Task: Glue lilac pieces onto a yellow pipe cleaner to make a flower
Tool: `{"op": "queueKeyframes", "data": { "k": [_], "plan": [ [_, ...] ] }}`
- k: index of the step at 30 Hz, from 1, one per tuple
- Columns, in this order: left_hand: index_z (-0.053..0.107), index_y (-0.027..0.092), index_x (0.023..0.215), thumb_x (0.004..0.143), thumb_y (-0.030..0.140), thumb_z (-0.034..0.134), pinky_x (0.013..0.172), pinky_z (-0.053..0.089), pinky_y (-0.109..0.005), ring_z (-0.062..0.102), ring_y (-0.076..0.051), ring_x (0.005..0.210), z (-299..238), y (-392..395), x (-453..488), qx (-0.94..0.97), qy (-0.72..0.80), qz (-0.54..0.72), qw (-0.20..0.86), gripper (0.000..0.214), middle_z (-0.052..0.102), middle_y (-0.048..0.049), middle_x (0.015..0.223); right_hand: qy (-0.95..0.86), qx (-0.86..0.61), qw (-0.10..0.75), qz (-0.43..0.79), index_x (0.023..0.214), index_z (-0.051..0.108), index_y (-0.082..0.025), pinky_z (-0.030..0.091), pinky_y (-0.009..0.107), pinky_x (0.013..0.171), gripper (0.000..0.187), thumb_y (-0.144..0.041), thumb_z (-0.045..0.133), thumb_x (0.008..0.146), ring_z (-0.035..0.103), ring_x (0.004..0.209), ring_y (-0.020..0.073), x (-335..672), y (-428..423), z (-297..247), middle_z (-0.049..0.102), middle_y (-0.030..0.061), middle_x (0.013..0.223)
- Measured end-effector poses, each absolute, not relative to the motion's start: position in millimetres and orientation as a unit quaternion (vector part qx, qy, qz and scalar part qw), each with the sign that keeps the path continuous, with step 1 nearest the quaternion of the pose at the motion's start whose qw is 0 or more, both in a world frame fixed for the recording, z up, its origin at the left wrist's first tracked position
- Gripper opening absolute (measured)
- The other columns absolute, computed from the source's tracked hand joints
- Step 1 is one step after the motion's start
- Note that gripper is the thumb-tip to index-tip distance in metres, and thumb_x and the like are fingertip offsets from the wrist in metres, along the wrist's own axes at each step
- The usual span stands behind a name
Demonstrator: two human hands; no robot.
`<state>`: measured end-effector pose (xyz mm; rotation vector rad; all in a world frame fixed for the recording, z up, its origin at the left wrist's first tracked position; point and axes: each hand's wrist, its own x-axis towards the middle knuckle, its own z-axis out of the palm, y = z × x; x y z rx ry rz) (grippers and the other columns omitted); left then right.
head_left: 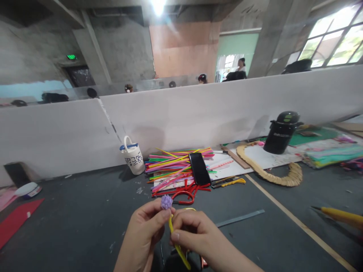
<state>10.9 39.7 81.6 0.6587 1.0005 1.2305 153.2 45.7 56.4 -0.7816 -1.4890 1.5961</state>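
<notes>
My left hand (pixel 143 232) pinches a small purple flower (pixel 166 202) just below its ruffled head, between thumb and forefinger. A yellow pipe cleaner (pixel 180 254) runs down from under the flower. It is gripped by my right hand (pixel 197 234), thumb and fingers closed around it close beside the left hand. Just beyond my fingers lies a red looped handle (pixel 190 197), perhaps of scissors, partly hidden. Further back, many coloured pipe cleaners (pixel 167 166) lie in a loose pile, with a black phone (pixel 200 168) resting on top.
A white mug-like container (pixel 132 156) stands left of the pile, before a white partition (pixel 184 117). To the right are a curved tan coil (pixel 272 179), a black flask (pixel 280 134) and a yellow-handled pointed tool (pixel 340 216). A grey strip (pixel 241 218) lies nearby; red sheet (pixel 17 223) at left.
</notes>
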Motion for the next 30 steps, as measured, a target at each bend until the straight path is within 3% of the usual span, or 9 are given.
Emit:
{"op": "queueKeyframes", "data": {
  "k": [6,15,18,24,27,30],
  "plan": [
    [0.076,0.016,0.057,0.046,0.028,0.09,0.054,0.043,-0.018,0.052,-0.011,0.059,81,35,16,0.303,0.443,0.573,0.62,0.022,0.059,0.0007,0.057,-0.615,-0.294,0.408,0.607,0.056,0.049,-0.019,0.033,0.024,0.059,0.024,-0.029,0.062,0.074,0.041,0.061,0.0112,157,47,62,0.047,-0.0039,0.062],
    [0.073,0.016,0.052,0.046,0.036,0.09,0.052,0.039,-0.019,0.049,-0.011,0.055,91,33,18,0.364,0.435,0.566,0.599,0.027,0.059,-0.0001,0.058,-0.64,-0.279,0.415,0.584,0.056,0.05,-0.018,0.038,0.024,0.065,0.023,-0.025,0.063,0.075,0.047,0.065,0.0118,162,47,65,0.051,-0.0032,0.066],
    [0.073,0.016,0.052,0.048,0.035,0.089,0.058,0.041,-0.022,0.051,-0.014,0.059,93,34,15,0.405,0.429,0.56,0.582,0.025,0.06,-0.0015,0.058,-0.639,-0.277,0.385,0.606,0.057,0.053,-0.018,0.038,0.024,0.063,0.022,-0.027,0.065,0.073,0.047,0.065,0.012,168,50,67,0.051,-0.0029,0.065],
    [0.07,0.017,0.047,0.045,0.033,0.09,0.054,0.041,-0.022,0.05,-0.013,0.055,89,36,18,0.411,0.405,0.538,0.615,0.026,0.057,0.0002,0.055,-0.627,-0.256,0.296,0.673,0.056,0.055,-0.018,0.039,0.021,0.053,0.029,-0.039,0.063,0.074,0.044,0.052,0.0088,172,57,64,0.054,-0.0035,0.06],
    [0.069,0.018,0.047,0.046,0.033,0.089,0.049,0.042,-0.021,0.053,-0.012,0.052,87,32,21,0.416,0.438,0.544,0.582,0.026,0.064,-0.0021,0.058,-0.648,-0.26,0.3,0.65,0.06,0.059,-0.017,0.04,0.023,0.058,0.019,-0.031,0.063,0.074,0.047,0.058,0.0104,173,59,66,0.052,-0.0043,0.062],
    [0.074,0.02,0.058,0.057,0.035,0.082,0.036,0.034,-0.019,0.046,-0.009,0.034,89,24,23,0.438,0.527,0.515,0.515,0.017,0.063,-0.001,0.047,-0.66,-0.31,0.366,0.579,0.077,0.064,-0.018,0.04,0.025,0.068,0.004,-0.021,0.064,0.075,0.049,0.071,0.013,178,57,74,0.055,-0.0027,0.074]
  ]
}}
